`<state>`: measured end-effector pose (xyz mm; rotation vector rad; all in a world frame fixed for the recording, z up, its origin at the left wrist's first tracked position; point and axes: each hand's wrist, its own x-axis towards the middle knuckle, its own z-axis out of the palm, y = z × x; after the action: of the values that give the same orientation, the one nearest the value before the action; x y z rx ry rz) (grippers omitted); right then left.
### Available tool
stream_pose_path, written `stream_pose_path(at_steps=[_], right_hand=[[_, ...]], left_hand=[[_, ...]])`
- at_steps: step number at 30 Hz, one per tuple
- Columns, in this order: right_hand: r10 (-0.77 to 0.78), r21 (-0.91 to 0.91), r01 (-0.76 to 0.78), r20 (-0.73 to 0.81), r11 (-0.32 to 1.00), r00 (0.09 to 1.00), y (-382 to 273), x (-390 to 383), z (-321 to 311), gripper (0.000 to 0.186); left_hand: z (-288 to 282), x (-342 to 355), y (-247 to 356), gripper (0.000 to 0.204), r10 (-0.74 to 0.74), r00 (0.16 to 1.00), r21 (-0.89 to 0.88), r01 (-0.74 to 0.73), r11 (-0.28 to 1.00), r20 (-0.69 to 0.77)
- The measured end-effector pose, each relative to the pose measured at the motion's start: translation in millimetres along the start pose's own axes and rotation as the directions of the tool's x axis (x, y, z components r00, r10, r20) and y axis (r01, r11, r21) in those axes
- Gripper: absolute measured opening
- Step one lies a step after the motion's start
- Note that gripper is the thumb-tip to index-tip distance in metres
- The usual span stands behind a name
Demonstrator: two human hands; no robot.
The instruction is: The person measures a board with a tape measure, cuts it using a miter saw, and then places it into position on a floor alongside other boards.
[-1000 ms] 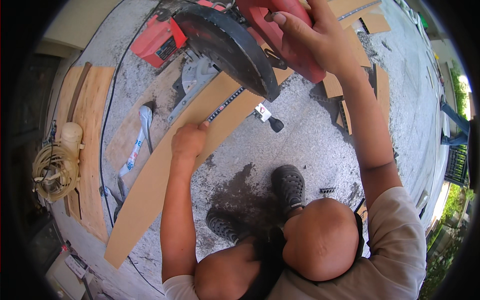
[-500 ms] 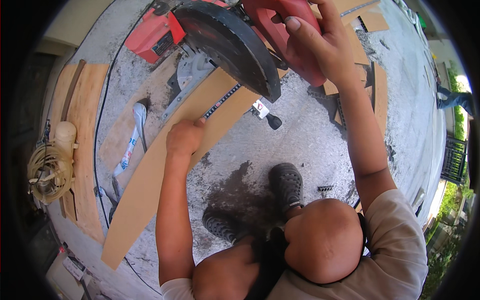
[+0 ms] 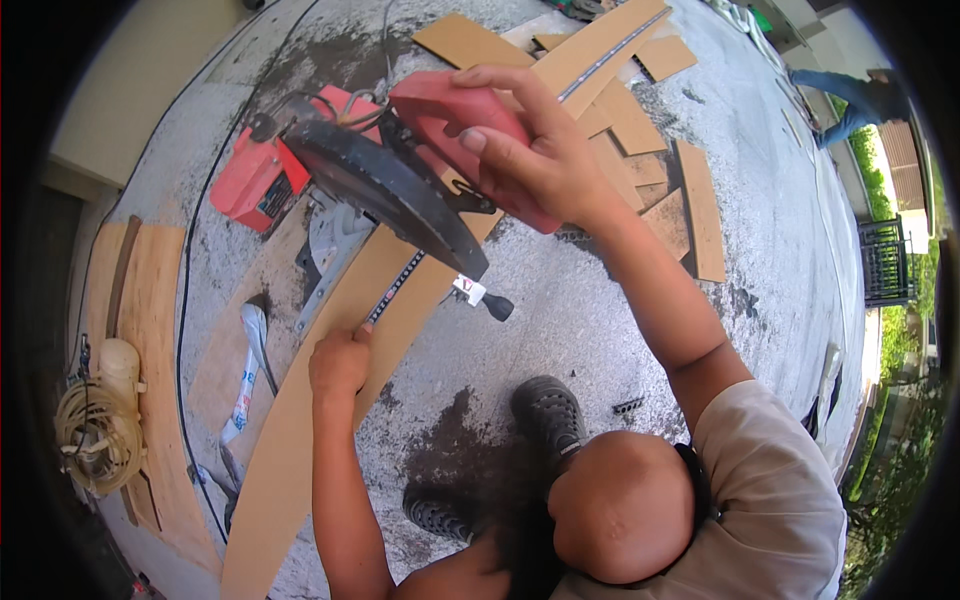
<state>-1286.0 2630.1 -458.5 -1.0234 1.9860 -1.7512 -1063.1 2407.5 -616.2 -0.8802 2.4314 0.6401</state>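
Note:
My left hand (image 3: pixel 338 362), its fingers curled, pinches the end of a black tape measure (image 3: pixel 398 282) on a long tan board (image 3: pixel 268 500). The board lies diagonally across the grey base (image 3: pixel 325 250) of a red miter saw (image 3: pixel 250 180), and the tape runs under the raised blade guard (image 3: pixel 385 190). My right hand (image 3: pixel 530 150) grips the red saw handle (image 3: pixel 430 100) above the board, fingers wrapped over it. A white clamp with a black knob (image 3: pixel 495 302) sits beside the board's right edge.
Cut tan boards (image 3: pixel 700 205) lie scattered behind the saw. At left are plywood planks (image 3: pixel 165 290) with a pump and coiled hose (image 3: pixel 100 440). A cable, a plastic-wrapped item (image 3: pixel 245 380) and my sandals lie on the floor. Another person (image 3: pixel 850 95) in jeans is at upper right.
The view has shifted, showing more boards behind the saw; saw and hands appear lower and further left. Both hands keep their holds. The other person now shows higher up at right.

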Motion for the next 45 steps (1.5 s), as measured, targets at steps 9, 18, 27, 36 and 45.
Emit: stream_pose_path(at_steps=[9, 18, 27, 36, 45], right_hand=[[-0.009, -0.101, 0.011, 0.023, 0.995, 1.0, -21, 32, 2, 0.041], [0.052, 0.059, -0.058, 0.108, 0.997, 0.993, -44, 60, 7, 0.038], [0.079, 0.073, -0.09, 0.137, 0.993, 0.987, -38, 64, 13, 0.039], [-0.045, -0.06, 0.052, 0.113, 0.997, 0.993, -37, 99, 11, 0.041], [-0.015, -0.026, 0.019, 0.14, 0.999, 0.99, -47, 102, 25, 0.04]], left_hand=[[-5, -17, -5, 0.05, 0.097, 0.994, -0.059, -0.1, 0.993, -0.049], [19, -37, -9, 0.051, 0.24, 0.905, -0.489, -0.041, 0.871, 0.351], [83, -90, -7, 0.045, 0.208, 0.726, -0.58, 0.307, 0.755, 0.655], [136, -132, -18, 0.047, 0.526, 0.69, -0.624, -0.136, 0.77, 0.498], [144, -173, -28, 0.076, 0.42, 0.8, -0.465, -0.203, 0.862, 0.428]])
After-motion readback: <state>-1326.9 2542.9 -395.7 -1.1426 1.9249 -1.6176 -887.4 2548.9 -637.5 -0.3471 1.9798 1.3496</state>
